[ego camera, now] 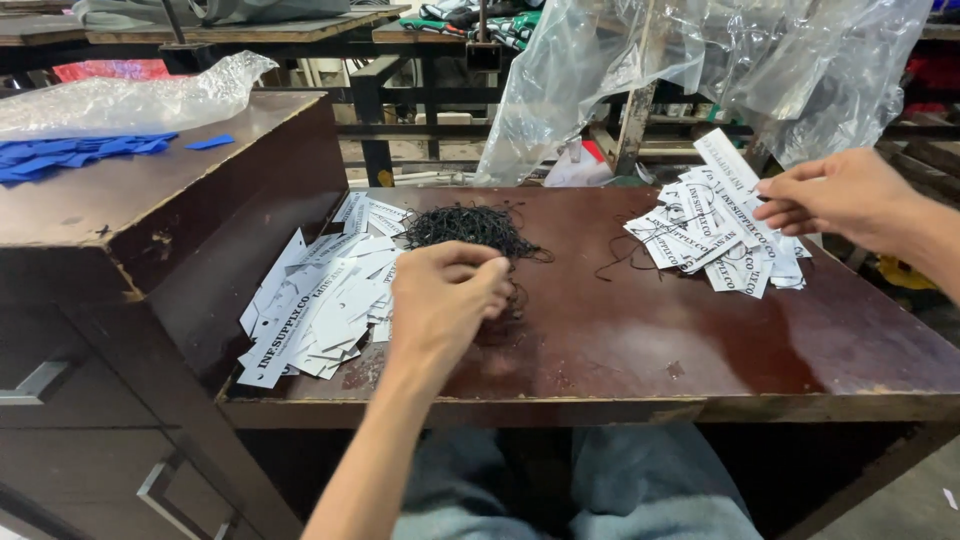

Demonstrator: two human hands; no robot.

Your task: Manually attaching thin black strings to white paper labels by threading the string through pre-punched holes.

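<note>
Fingers (490, 280) of the left hand (445, 300) curled inward, tips pinched together at the near edge of the black string tangle (470, 228), apparently gripping a strand or two (too fine to be sure). Fingers (775, 212) of the right hand (840, 195) extended and closed lightly on the top tag of the strung tag pile (715, 235), thumb hidden behind.

Largest first: dark brown wooden surface (640, 340), worn and scuffed, chipped along its front edge, carrying everything in reach. To its left, standing higher, a brown cabinet (150, 200) with metal drawer handles, its top bearing blue cut pieces (70, 155) and a crumpled clear plastic bag (130, 100). Behind the surface, clear plastic sheeting (700, 60) draped over a wooden frame.

Next, on the left part of the surface, a loose heap of white paper tags (320, 300) with black print, leaning against the cabinet side, just beside the left hand. On the right part, the smaller strung tag pile, fanned out, with thin black loops trailing from it toward the middle. Between the two piles, at the back centre, the black string tangle, a dense mound of short cords, touching the left fingertips.

Below the front edge, grey trousers (640, 490) on the person's lap (seated, knees under the surface).
</note>
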